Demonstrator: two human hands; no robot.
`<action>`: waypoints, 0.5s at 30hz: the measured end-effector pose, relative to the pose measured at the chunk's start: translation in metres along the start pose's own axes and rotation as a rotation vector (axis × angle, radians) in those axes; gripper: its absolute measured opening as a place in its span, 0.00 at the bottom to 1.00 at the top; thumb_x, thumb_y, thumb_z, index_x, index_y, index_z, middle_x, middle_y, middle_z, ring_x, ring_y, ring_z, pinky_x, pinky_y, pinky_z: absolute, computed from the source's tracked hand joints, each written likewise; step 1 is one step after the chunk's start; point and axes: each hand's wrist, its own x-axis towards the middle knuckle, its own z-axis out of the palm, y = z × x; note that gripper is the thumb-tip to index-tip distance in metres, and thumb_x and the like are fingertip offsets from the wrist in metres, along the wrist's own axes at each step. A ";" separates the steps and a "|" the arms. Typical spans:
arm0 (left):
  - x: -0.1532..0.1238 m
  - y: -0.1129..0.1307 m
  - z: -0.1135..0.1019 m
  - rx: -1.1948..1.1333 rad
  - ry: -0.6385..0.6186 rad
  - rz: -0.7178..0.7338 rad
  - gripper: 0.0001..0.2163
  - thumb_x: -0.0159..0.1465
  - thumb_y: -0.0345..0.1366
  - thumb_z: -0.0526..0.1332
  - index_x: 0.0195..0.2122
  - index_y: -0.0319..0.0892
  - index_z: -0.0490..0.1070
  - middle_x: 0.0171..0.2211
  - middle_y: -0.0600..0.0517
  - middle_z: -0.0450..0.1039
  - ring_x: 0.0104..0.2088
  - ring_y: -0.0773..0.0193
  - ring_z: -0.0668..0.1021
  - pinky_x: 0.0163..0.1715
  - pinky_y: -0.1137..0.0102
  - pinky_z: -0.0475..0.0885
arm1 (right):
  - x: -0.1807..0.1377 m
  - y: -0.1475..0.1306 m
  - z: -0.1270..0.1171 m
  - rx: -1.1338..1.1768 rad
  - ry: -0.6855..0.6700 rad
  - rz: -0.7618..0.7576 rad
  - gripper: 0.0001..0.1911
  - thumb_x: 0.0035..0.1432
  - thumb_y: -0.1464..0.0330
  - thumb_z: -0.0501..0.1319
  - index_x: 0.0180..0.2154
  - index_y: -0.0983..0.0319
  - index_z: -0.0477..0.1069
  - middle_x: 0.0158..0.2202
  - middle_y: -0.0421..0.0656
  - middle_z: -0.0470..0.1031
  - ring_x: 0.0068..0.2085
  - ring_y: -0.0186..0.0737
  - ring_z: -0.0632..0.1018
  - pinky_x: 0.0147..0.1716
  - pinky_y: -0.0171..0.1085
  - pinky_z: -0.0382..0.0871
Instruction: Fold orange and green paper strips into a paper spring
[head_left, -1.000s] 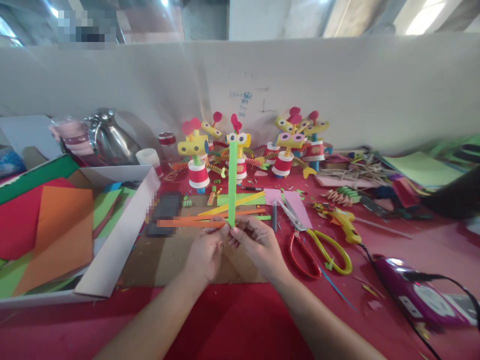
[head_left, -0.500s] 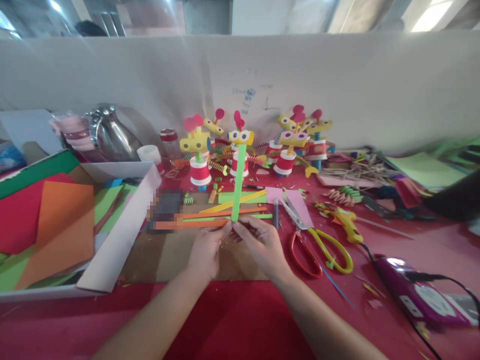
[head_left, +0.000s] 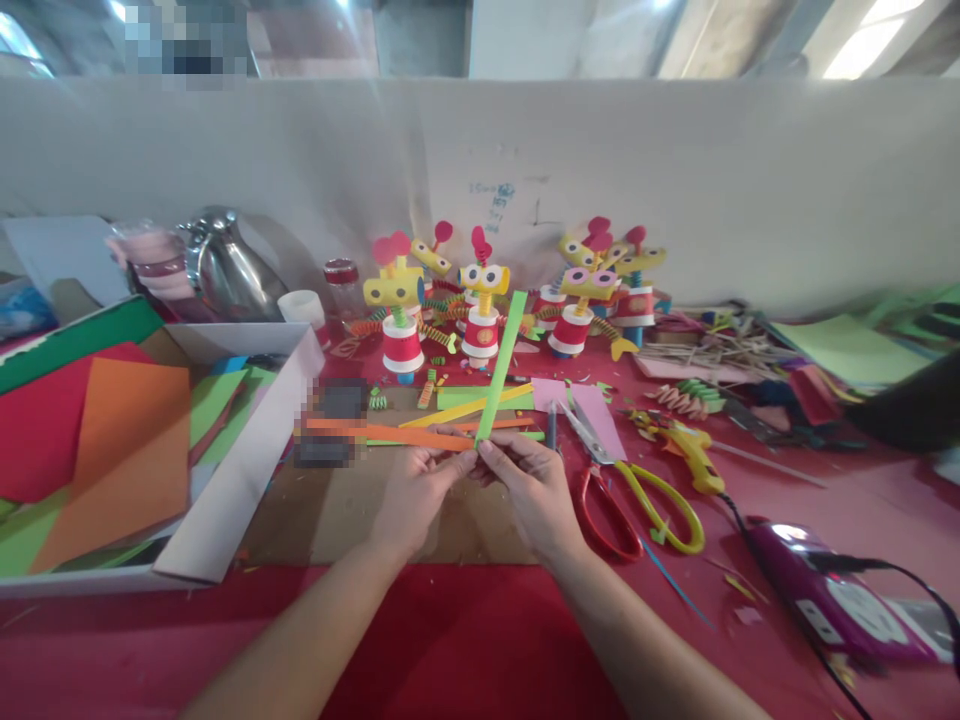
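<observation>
An orange paper strip [head_left: 397,435] and a green paper strip [head_left: 502,365] cross at one end, where the fingers of both hands meet. My left hand [head_left: 427,490] pinches the joined ends from the left, the orange strip stretching out leftward above it. From the other side my right hand [head_left: 529,485] grips the same corner, and the green strip rises upward, leaning right. Both thumbs lie nearly tip to tip over the crossing. Beneath the hands is a brown cardboard sheet [head_left: 337,520], with a yellow paper strip [head_left: 465,405] just beyond the fingers.
Scissors [head_left: 600,460] and a yellow glue gun [head_left: 697,450] lie right of the hands, near a purple device [head_left: 840,590] with cords. A white box [head_left: 247,480] of coloured paper stands left. Several paper-cup figures [head_left: 480,325] line the back, beside a metal jug [head_left: 232,270].
The green strip has tipped from nearly upright toward the right. The orange strip's free end has risen a little. Both hands keep their pinch at the corner.
</observation>
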 end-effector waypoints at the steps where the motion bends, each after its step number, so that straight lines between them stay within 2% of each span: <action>1: 0.001 0.000 -0.001 0.008 0.001 0.005 0.07 0.55 0.38 0.67 0.34 0.43 0.75 0.33 0.52 0.77 0.36 0.59 0.76 0.40 0.65 0.70 | 0.000 0.001 0.000 0.000 -0.008 0.008 0.07 0.52 0.65 0.68 0.32 0.62 0.79 0.24 0.40 0.77 0.25 0.32 0.74 0.26 0.31 0.70; 5: 0.001 0.003 -0.007 0.202 0.049 0.093 0.05 0.55 0.36 0.67 0.31 0.42 0.75 0.36 0.50 0.75 0.39 0.59 0.75 0.42 0.66 0.69 | -0.001 0.000 0.000 -0.032 -0.035 0.022 0.07 0.53 0.65 0.67 0.32 0.62 0.79 0.24 0.40 0.77 0.26 0.33 0.76 0.27 0.32 0.72; 8: -0.001 0.006 -0.006 0.320 0.067 0.151 0.04 0.56 0.35 0.66 0.31 0.43 0.74 0.38 0.50 0.74 0.41 0.60 0.74 0.44 0.66 0.68 | 0.000 -0.002 0.000 -0.100 -0.046 -0.040 0.07 0.55 0.65 0.65 0.32 0.62 0.79 0.24 0.40 0.77 0.25 0.33 0.75 0.27 0.32 0.72; 13: 0.000 0.003 -0.002 0.071 -0.023 0.053 0.06 0.58 0.38 0.63 0.34 0.43 0.72 0.31 0.52 0.74 0.35 0.61 0.75 0.38 0.65 0.70 | 0.001 -0.003 -0.003 -0.202 -0.067 -0.138 0.06 0.55 0.65 0.65 0.32 0.61 0.78 0.25 0.40 0.76 0.26 0.33 0.75 0.27 0.33 0.72; 15: 0.001 0.001 -0.003 0.098 -0.021 0.051 0.06 0.58 0.38 0.63 0.34 0.44 0.71 0.31 0.52 0.74 0.35 0.61 0.75 0.38 0.65 0.70 | 0.002 -0.002 -0.004 -0.189 -0.070 -0.117 0.06 0.55 0.65 0.65 0.31 0.61 0.78 0.25 0.40 0.77 0.26 0.34 0.76 0.27 0.33 0.72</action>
